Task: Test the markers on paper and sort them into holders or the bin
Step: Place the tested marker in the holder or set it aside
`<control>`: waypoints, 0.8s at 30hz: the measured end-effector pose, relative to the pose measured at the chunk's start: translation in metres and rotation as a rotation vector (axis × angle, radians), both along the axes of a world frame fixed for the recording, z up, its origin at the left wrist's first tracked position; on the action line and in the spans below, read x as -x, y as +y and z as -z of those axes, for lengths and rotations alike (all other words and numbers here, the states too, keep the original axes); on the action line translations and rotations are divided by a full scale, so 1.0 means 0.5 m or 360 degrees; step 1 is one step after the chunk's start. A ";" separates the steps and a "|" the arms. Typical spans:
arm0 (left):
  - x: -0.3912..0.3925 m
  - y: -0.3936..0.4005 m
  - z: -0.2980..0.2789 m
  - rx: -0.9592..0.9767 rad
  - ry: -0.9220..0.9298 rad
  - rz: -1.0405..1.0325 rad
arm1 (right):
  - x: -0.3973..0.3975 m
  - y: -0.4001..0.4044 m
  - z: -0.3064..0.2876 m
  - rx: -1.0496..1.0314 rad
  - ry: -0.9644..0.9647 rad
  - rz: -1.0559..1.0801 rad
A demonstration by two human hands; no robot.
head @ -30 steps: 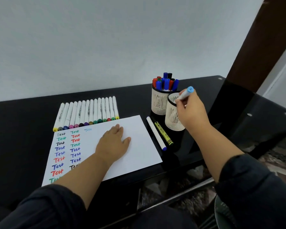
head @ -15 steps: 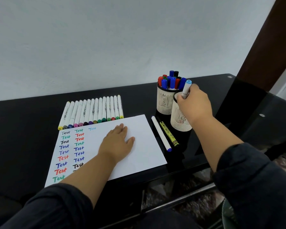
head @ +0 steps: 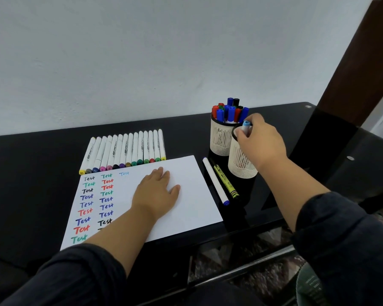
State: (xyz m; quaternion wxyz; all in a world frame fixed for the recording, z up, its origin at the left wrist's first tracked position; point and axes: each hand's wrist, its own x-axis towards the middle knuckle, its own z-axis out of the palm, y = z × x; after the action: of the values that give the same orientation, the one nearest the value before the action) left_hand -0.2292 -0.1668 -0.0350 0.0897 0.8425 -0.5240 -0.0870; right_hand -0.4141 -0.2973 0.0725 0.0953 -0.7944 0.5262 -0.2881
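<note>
Right hand (head: 261, 141) reaches forward over the near holder (head: 241, 164), fingers pinching a light-blue marker (head: 245, 127) upright at the holder's mouth. Left hand (head: 157, 191) lies flat, fingers relaxed, on the paper (head: 192, 195), forearm angled across the sheet.

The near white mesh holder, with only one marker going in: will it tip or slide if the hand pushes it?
The near mesh holder looks light and tall for its base, so a sideways push may tip it. The glossy black table probably lets it slide. The right hand holds the light blue marker at its rim.
</note>
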 end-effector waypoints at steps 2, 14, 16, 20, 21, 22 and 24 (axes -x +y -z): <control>0.004 0.000 0.001 -0.0037 -0.0137 -0.0042 | -0.001 0.002 -0.006 0.0056 0.0060 -0.0054; -0.041 0.015 -0.017 -0.0178 -0.0005 0.0057 | -0.058 0.027 -0.061 0.0485 0.0957 -0.0181; -0.063 0.025 -0.018 -0.0197 -0.0010 0.0039 | -0.076 0.030 -0.057 0.0505 0.0933 -0.0219; -0.100 0.049 -0.019 -0.0152 -0.0087 0.0001 | -0.119 0.034 -0.040 0.0478 0.0897 -0.0358; -0.108 0.055 -0.020 -0.0135 -0.0124 -0.0018 | -0.130 0.034 -0.032 0.0479 0.0892 -0.0392; -0.112 0.059 -0.022 -0.0121 -0.0158 -0.0043 | -0.140 0.035 -0.025 0.0483 0.0891 -0.0423; -0.122 0.063 -0.021 -0.0102 -0.0191 -0.0090 | -0.166 0.032 -0.005 0.0477 0.0892 -0.0490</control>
State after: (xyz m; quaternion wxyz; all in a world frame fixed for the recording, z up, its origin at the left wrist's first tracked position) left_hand -0.1681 -0.1352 -0.0243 0.0336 0.8631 -0.5013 -0.0506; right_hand -0.3311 -0.2813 0.0750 -0.1280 -0.9177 0.3579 -0.1151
